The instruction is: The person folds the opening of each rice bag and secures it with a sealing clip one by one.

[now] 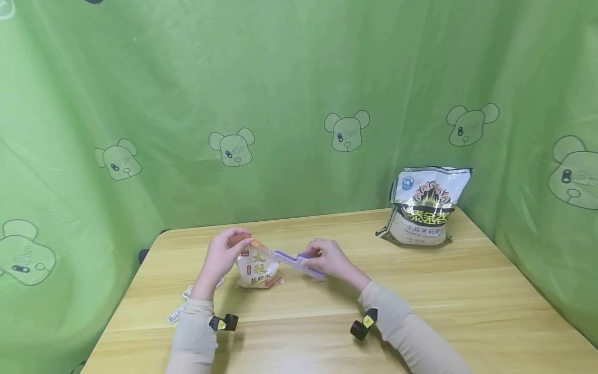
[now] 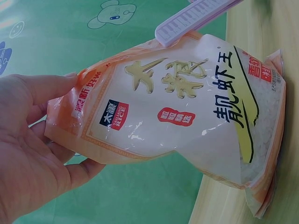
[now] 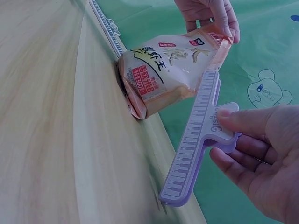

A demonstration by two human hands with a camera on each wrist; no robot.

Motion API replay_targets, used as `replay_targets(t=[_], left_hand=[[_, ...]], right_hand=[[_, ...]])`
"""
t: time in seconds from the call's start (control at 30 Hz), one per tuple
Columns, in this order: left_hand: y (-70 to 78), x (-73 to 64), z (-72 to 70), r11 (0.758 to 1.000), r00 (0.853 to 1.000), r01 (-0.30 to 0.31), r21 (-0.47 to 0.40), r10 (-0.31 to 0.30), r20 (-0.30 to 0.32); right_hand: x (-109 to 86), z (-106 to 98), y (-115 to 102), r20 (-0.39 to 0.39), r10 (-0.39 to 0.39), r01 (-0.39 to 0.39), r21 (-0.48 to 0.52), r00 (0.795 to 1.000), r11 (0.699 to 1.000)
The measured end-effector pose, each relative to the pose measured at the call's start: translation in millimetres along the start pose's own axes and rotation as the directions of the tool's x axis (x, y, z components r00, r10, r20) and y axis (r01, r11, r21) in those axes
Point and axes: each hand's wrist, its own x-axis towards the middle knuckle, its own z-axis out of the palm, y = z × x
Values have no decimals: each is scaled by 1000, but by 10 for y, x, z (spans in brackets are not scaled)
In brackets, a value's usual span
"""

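A small orange and white rice bag (image 1: 258, 267) stands upright on the table, its lower part full of grains. My left hand (image 1: 226, 252) pinches its orange top edge at the upper left corner, as the left wrist view also shows. My right hand (image 1: 329, 258) squeezes the handle of a long purple clip (image 3: 189, 147) with a piano-key print, thumb on one side and fingers on the other. One end of the clip touches the bag's top right edge; the rest sticks out to the right. Whether its bars have the bag between them cannot be told.
A larger rice bag (image 1: 422, 208) stands at the back right of the wooden table (image 1: 299, 332). Another clip with a piano-key print, white here, (image 1: 176, 314) lies left of the small bag, partly hidden by the left arm. Green cloth (image 1: 289, 197) with bear heads hangs behind the table.
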Motion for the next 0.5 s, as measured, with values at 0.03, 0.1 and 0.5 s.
replay_targets(t=[0.03, 0.1, 0.5], left_hand=[[4, -1, 0, 1000, 1000, -4, 3, 4, 0], [9, -2, 1, 1000, 1000, -6, 2, 6, 0], [12, -4, -9, 1000, 1000, -20, 9, 20, 14]], right_hand=[[4, 3, -6, 0, 3, -3, 5, 1000, 1000], [10, 8, -18, 3, 12, -12, 14, 1000, 1000], [69, 83, -22, 7, 63, -63, 56, 998, 996]])
